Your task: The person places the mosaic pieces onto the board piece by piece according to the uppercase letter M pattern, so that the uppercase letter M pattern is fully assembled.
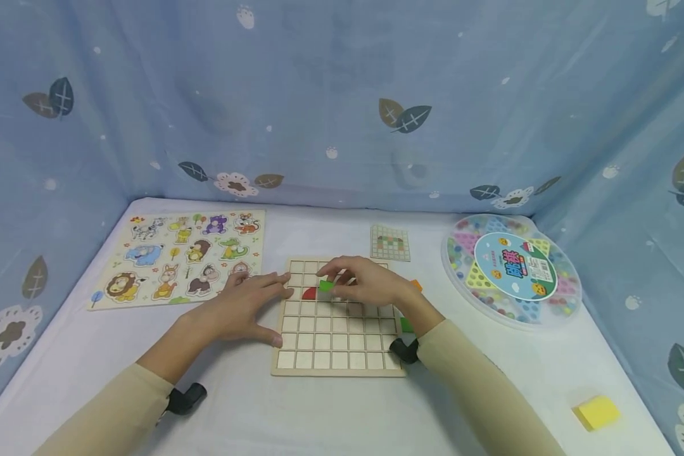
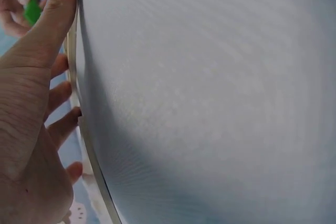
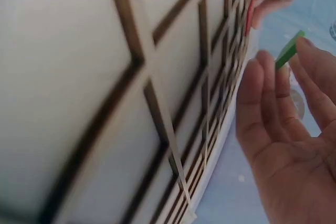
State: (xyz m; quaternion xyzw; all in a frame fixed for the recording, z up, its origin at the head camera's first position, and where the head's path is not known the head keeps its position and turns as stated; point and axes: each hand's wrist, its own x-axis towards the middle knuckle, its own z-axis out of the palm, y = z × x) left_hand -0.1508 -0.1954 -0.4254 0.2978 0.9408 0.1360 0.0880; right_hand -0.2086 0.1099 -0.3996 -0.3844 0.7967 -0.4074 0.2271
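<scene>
A wooden grid board (image 1: 322, 373) lies on the white table. My right hand (image 1: 365, 280) is over its upper part and pinches a small green block (image 1: 325, 286) between thumb and fingers; in the right wrist view the green block (image 3: 289, 49) shows edge-on, held off the grid. Just left of it, a red rounded piece (image 1: 310, 293) sits in a cell near the left edge. My left hand (image 1: 239, 308) rests along the board's left side, fingers extended, with thumb and fingertips at the frame. Its thumb (image 2: 52, 11) lies against the edge in the left wrist view.
Partly hidden by the right arm, an orange piece (image 1: 416, 285) and another green piece (image 1: 406, 325) lie at the board's right side. A pattern card (image 1: 390, 242) is behind it. Around stand an animal puzzle (image 1: 171, 256), a round marble game box (image 1: 513, 269) and a yellow block (image 1: 597, 413).
</scene>
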